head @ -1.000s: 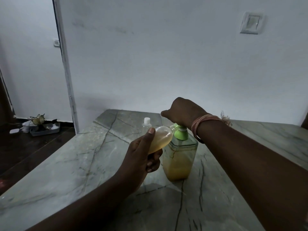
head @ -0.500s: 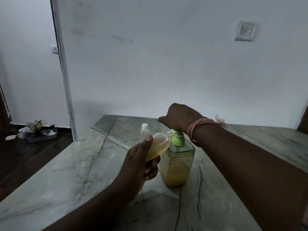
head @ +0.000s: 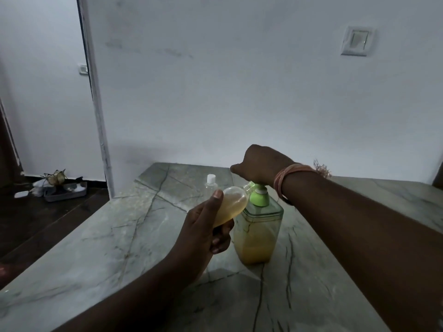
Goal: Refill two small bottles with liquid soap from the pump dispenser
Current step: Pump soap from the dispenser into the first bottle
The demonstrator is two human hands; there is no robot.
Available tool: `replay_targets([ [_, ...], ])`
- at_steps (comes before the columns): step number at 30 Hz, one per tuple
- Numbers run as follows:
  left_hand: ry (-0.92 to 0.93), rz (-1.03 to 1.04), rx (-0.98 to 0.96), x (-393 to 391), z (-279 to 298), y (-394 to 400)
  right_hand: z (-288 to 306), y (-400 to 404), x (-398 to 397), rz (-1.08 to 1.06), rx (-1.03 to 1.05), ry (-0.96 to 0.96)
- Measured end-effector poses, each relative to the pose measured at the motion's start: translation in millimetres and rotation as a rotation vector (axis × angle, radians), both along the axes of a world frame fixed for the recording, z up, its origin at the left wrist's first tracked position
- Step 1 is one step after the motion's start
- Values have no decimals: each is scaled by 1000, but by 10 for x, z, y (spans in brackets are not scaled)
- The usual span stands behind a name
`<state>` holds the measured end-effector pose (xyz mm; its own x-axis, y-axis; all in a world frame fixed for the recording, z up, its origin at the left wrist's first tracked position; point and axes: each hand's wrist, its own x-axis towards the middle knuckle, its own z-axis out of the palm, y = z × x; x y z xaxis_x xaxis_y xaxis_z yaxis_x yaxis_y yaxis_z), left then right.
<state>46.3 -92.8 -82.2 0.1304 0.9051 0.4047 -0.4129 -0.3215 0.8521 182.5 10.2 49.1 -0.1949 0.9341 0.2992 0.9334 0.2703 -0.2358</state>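
A small bottle (head: 231,206), partly filled with amber soap, is held tilted in the left hand (head: 203,233), fingers wrapped round it, its mouth set at the green spout of the pump dispenser (head: 257,232). The pump head is pressed by the curled right hand (head: 260,164). A second, capped small bottle (head: 211,184) stands behind on the marble worktop (head: 107,248).
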Motion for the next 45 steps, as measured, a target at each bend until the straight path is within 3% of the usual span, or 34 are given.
replay_targets([
  [6,19,-2,-5,-4,-10,13,-110,74,32,-40,52,162],
  [16,24,12,0,4,-1,2,53,-4,11,-18,42,-29],
  [22,38,9,6,-19,-33,23,-109,41,4,-31,56,115],
  [31,6,2,2,12,-8,0,39,-1,-19,-12,118,-94],
  [34,0,-3,-15,3,-17,31,-30,40,-19,-30,168,-14],
  [38,6,-1,-3,-4,-32,28,-84,44,2,-38,70,66],
  [45,12,11,-3,-5,-13,16,16,33,-15,-5,49,-47],
])
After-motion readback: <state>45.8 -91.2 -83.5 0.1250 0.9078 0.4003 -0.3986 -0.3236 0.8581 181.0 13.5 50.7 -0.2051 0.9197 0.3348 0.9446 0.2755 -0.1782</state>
